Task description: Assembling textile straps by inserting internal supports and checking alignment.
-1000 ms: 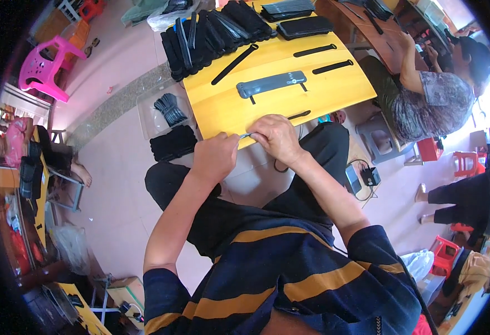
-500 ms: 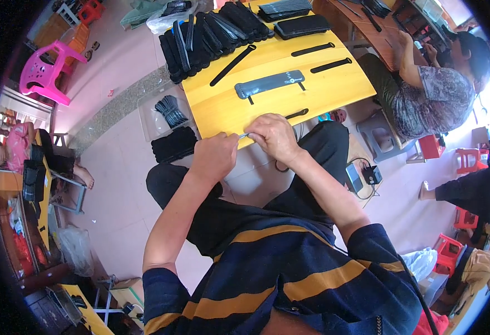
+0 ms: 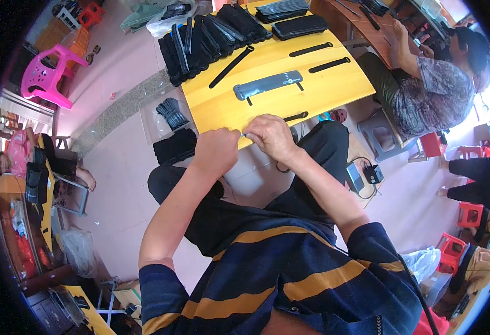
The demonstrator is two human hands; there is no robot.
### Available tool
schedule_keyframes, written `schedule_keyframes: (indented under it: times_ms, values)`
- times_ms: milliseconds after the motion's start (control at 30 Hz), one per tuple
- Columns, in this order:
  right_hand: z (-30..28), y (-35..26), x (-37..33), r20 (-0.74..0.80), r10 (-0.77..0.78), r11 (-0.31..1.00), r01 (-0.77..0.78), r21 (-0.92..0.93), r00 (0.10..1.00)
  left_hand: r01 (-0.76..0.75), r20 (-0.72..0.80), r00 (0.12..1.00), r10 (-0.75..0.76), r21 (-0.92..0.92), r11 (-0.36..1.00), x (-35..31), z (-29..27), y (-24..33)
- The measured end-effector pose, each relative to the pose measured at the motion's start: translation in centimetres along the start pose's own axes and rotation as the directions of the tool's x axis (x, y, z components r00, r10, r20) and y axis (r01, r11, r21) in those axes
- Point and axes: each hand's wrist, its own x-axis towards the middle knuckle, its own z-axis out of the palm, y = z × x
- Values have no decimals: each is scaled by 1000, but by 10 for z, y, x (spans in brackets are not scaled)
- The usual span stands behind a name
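At the near edge of the yellow table point(image 3: 206, 106), my left hand point(image 3: 217, 149) and my right hand point(image 3: 270, 137) are closed and almost touching. Between their fingertips shows a sliver of something small and greyish, too little to name. Beyond them lies a flat dark grey pouch point(image 3: 267, 85) with two short black tabs sticking out at its near side. A black strap point(image 3: 296, 116) is beside my right hand, partly hidden by it. Three more black straps lie farther off, one of them a long strap point(image 3: 231, 67) set slantwise.
Rows of black straps point(image 3: 203, 47) fill the table's far left, with black stacks point(image 3: 299, 27) at far right. A clear tray point(image 3: 151, 120) of grey strips and a black bundle point(image 3: 175, 146) are left of the table. A person point(image 3: 434, 89) sits at right, near a grey stool point(image 3: 380, 134).
My left hand has turned a little, its back now more upward, while both hands stay close together. At far right, a standing person's legs have shifted. The things on the table have not moved.
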Motion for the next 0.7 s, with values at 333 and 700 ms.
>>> schedule_keyframes:
  times_ms: [333, 700]
  values:
    - [1, 2, 1, -46, 18, 999, -16, 51, 999, -5, 117, 993, -1, 52, 999, 13, -8, -1]
    - [-3, 1, 1, 8, 49, 999, -49, 6, 999, -46, 184, 983, 27, 97, 994, 16, -14, -7]
